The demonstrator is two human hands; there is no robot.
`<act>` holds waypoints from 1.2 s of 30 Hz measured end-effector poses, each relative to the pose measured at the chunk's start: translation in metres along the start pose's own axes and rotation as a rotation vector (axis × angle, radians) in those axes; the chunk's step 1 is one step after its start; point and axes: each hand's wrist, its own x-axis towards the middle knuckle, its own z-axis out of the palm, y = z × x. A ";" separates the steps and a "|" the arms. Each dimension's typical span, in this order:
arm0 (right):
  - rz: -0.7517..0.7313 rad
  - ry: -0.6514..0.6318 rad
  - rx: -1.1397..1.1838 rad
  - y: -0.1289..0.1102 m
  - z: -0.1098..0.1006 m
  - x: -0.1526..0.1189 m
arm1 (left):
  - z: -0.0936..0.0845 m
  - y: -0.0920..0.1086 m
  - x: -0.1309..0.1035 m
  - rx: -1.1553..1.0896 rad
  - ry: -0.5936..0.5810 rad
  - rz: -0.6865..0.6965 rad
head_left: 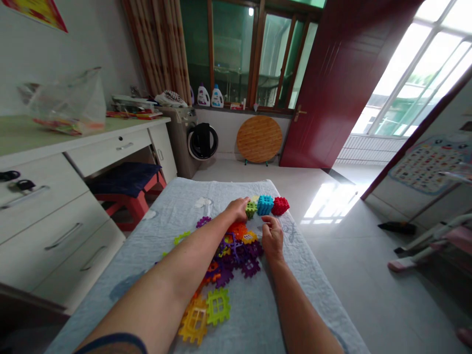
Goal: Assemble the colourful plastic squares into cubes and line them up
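Note:
My left hand [238, 210] reaches across to the far end of the cloth-covered table, its fingers closed against a small stack of green interlocking plastic pieces [251, 210]. Beside that stack stand a blue stack [265, 205] and a red stack [280, 206], in a row. My right hand [272, 237] is just in front of the blue stack, fingers loosely bent and apart, with nothing visible in them. Between my arms lies a loose pile of purple pieces [236, 253] mixed with orange ones [238, 230]. Nearer me lie a yellow piece [194, 319] and a green piece [218, 306].
The table [254, 314] has a pale patterned cloth. To the left are a red stool [136, 201] with a dark cushion and a white desk [73, 206]. Behind stand a washing machine [182, 140], a round wooden tabletop [259, 139] and a red door [342, 83].

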 end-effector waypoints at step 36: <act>-0.627 -0.775 -0.276 -0.080 0.016 -0.063 | -0.013 -0.077 -0.263 -0.322 0.387 -0.107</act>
